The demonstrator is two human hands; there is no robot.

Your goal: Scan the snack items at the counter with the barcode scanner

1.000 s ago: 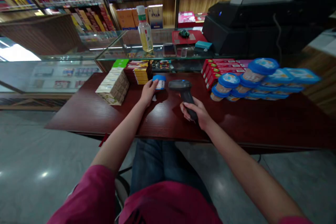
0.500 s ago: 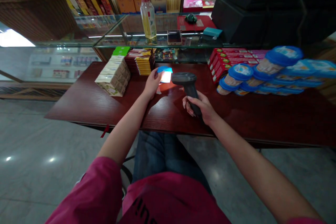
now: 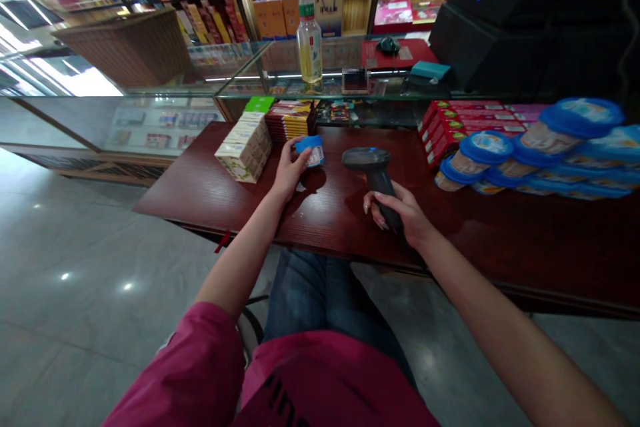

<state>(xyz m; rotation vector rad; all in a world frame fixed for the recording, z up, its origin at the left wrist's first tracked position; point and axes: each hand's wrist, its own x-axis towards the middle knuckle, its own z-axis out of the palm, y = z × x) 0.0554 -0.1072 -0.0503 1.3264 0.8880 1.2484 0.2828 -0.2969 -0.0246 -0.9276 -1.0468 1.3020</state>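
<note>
My left hand [image 3: 289, 170] is closed round a small blue-lidded tub [image 3: 311, 151], held tilted just above the dark red table [image 3: 210, 193]. To its right, my right hand [image 3: 400, 213] grips the handle of a black barcode scanner [image 3: 373, 170], whose head points towards the tub. A short gap separates scanner and tub. No light falls on the tub's label now.
A heap of blue-lidded tubs [image 3: 530, 150] lies at the table's right, with red boxes [image 3: 460, 121] behind. Cream boxes [image 3: 245, 147] and a dark stack of packs [image 3: 290, 120] stand at the left. A glass counter [image 3: 280, 77] with a bottle [image 3: 309, 40] and a black machine [image 3: 530, 33] are beyond.
The scanner's bright light lit the tub's label half a second ago and is now gone. Both hands keep their hold; the view has swung left.
</note>
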